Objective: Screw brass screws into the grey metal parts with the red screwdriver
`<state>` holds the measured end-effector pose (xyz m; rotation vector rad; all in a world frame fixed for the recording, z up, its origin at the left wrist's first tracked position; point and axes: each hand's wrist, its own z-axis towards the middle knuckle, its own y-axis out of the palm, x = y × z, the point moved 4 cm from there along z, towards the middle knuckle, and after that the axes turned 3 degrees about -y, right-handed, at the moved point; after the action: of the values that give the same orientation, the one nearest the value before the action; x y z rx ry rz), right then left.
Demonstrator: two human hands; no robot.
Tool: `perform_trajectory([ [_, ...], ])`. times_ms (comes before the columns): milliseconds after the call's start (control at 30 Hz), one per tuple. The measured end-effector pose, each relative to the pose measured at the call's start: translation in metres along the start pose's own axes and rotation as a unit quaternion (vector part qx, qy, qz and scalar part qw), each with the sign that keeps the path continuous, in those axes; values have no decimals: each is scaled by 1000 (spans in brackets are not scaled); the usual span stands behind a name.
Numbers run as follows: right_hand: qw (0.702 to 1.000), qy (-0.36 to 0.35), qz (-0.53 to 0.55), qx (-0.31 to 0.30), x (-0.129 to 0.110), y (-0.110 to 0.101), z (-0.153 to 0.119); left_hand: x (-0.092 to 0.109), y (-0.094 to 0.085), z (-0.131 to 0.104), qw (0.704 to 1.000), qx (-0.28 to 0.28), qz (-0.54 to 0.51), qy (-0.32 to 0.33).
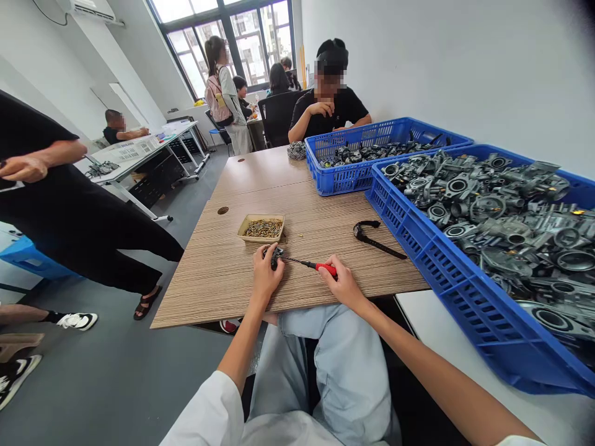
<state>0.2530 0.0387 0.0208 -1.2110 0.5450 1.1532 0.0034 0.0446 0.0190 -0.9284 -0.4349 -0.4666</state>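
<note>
Near the front edge of the wooden table [260, 291], my left hand [266, 275] is closed round a small dark metal part [275, 255], most of it hidden by the fingers. My right hand [341, 282] grips the red handle of a screwdriver [326, 269]. Its thin shaft points left, with the tip at or against the metal part; exact contact is too small to tell. Just beyond my left hand stands a beige tray [242, 235] filled with small brass-coloured pieces. One loose brass piece [300, 235] lies to the right of that tray.
A black wristwatch [376, 240] lies right of my hands. Beside it, a large blue crate [418, 272] holds many metal castings; another blue crate [341, 183] with dark parts stands behind. A person [330, 93] sits across the table. Another person [69, 198] stands at the left.
</note>
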Motion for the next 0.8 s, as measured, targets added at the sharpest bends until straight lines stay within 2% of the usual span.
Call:
perform_trajectory([
  [400, 999, -30, -17, -19, -3, 4, -2, 4, 1, -1, 1000, 0, 9, 27],
  [600, 1000, -16, -10, 11, -3, 0, -2, 4, 1, -1, 1000, 11, 14, 16],
  [800, 999, -38, -4, 17, -3, -1, -2, 3, 0, 0, 1000, 9, 13, 22],
])
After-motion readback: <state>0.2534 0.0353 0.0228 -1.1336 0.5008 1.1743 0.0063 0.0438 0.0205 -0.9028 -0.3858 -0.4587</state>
